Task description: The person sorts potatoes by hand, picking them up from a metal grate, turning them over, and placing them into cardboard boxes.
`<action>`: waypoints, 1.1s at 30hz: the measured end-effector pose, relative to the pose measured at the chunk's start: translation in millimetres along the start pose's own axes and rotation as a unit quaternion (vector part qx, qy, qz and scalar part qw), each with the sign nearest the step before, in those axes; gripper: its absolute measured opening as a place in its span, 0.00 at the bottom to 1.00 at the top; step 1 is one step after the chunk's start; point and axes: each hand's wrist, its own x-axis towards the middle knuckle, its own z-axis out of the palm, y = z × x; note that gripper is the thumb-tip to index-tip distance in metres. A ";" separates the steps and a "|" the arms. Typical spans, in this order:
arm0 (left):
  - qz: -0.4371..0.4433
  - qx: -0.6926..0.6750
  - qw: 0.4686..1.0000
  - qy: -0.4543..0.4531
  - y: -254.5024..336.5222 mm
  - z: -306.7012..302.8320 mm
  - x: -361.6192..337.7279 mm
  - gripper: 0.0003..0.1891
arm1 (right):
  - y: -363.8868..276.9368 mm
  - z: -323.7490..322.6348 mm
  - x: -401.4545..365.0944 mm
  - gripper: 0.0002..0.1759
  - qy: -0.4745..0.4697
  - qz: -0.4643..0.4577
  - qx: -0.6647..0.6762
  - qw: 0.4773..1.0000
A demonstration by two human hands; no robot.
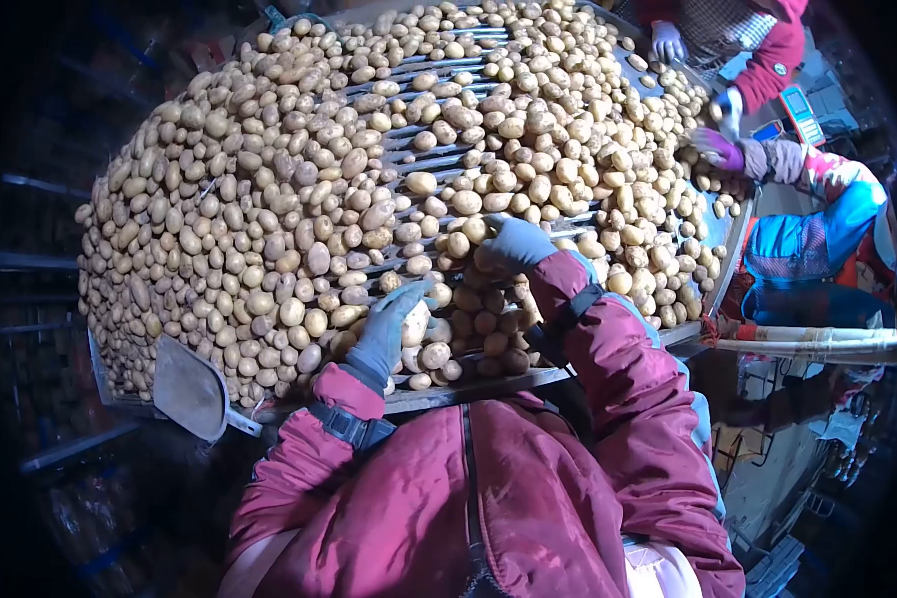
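Note:
Potatoes of mixed size cover a wide sorting table with metal slats showing through the middle. My left hand, in a grey-blue glove, is curled around a pale potato near the table's front edge. Farther forward and to the right, my right hand wears a matching glove. Its fingers are bent over a potato above the slats; the palm side is hidden. Below and between my hands, more potatoes lie in shadow.
A metal scoop rests at the front left corner. Two people work at the right side: one gloved hand at the far corner, a purple glove nearer. Pale poles jut out right of the table's metal front edge.

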 end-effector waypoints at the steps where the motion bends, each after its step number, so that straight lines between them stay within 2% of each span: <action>1: -0.002 -0.004 1.000 -0.004 -1.1 -1.2 0.4 0.20 | -0.3 -1.8 3.0 0.43 -0.014 -0.001 0.011 1.000; 3: -0.013 -0.009 1.000 -0.008 -1.3 -1.6 0.5 0.20 | -3.8 -8.1 10.1 0.41 -0.094 -0.049 0.091 0.990; 5: -0.039 0.012 0.999 -0.005 3.2 0.1 0.3 0.20 | -17.9 -2.7 3.2 0.37 -0.048 -0.033 0.047 0.997; 7: -0.028 0.025 0.999 -0.022 2.8 -0.6 3.1 0.20 | -28.2 5.4 -5.1 0.35 0.001 -0.006 -0.008 1.000; 9: 0.003 0.026 0.999 -0.028 -0.6 -0.2 2.1 0.20 | -27.7 10.8 -10.2 0.31 -0.016 -0.009 -0.058 0.998; 10: 0.004 0.031 0.999 -0.028 1.1 -3.9 -0.5 0.20 | -21.9 14.9 -12.0 0.29 0.022 -0.011 -0.031 0.999; 12: 0.002 0.079 0.996 -0.047 5.5 -11.5 -6.1 0.20 | -21.4 19.9 -14.6 0.27 0.098 0.042 0.050 0.993; 14: 0.024 0.102 0.994 -0.035 3.5 -14.1 -13.0 0.20 | -22.6 12.9 -7.3 0.27 0.105 0.104 0.099 0.984; 15: -0.002 0.092 0.996 -0.018 6.2 -14.2 -18.6 0.20 | -26.2 12.3 -6.3 0.27 0.105 0.105 0.101 0.984; 17: -0.046 0.067 0.997 0.013 6.1 -19.4 -21.6 0.20 | -39.7 12.1 -0.4 0.26 0.139 -0.031 0.148 0.979; 18: -0.045 0.069 0.996 0.014 4.0 -22.8 -21.0 0.20 | -54.4 11.9 -13.4 0.25 0.134 -0.051 0.100 0.985; 21: -0.043 0.075 0.996 0.021 2.6 -30.3 -26.9 0.21 | -55.3 39.4 21.0 0.21 0.063 -0.053 0.057 0.995; 23: -0.052 0.072 0.995 0.039 1.1 -31.4 -32.3 0.21 | -50.5 56.3 41.9 0.19 0.074 0.015 0.031 0.997; 24: -0.056 0.070 0.994 0.055 2.0 -31.9 -31.5 0.21 | -49.9 50.5 36.8 0.19 0.079 0.017 0.028 0.996; 25: -0.040 0.089 0.995 0.034 -2.4 -40.0 -30.3 0.22 | -48.6 48.0 27.0 0.18 0.077 0.007 0.045 0.996; 26: -0.042 0.090 0.995 0.028 -1.8 -53.1 -28.7 0.22 | -47.5 48.1 15.1 0.18 0.110 -0.003 0.098 0.989; 27: -0.082 0.080 0.993 0.005 -0.3 -64.4 -27.3 0.22 | -43.9 51.9 5.6 0.18 0.142 -0.016 0.149 0.978; 28: -0.098 0.113 0.988 0.024 7.2 -45.0 -33.8 0.22 | -43.5 55.0 6.6 0.19 0.190 -0.017 0.123 0.974; 29: -0.115 0.145 0.982 0.042 15.3 -24.9 -40.1 0.22 | -39.3 59.8 2.7 0.20 0.173 0.003 0.134 0.976; 30: -0.129 0.149 0.980 0.022 3.7 -26.9 -34.5 0.22 | -42.2 53.4 -9.6 0.21 0.157 0.027 0.146 0.976; 31: -0.005 0.224 0.974 -0.024 -7.2 -38.2 -26.8 0.21 | -37.6 62.7 -17.0 0.22 0.223 -0.026 0.204 0.953; 33: 0.074 0.221 0.971 -0.064 -12.5 -28.4 -15.2 0.19 | -28.2 64.2 -45.1 0.22 0.306 -0.091 0.257 0.912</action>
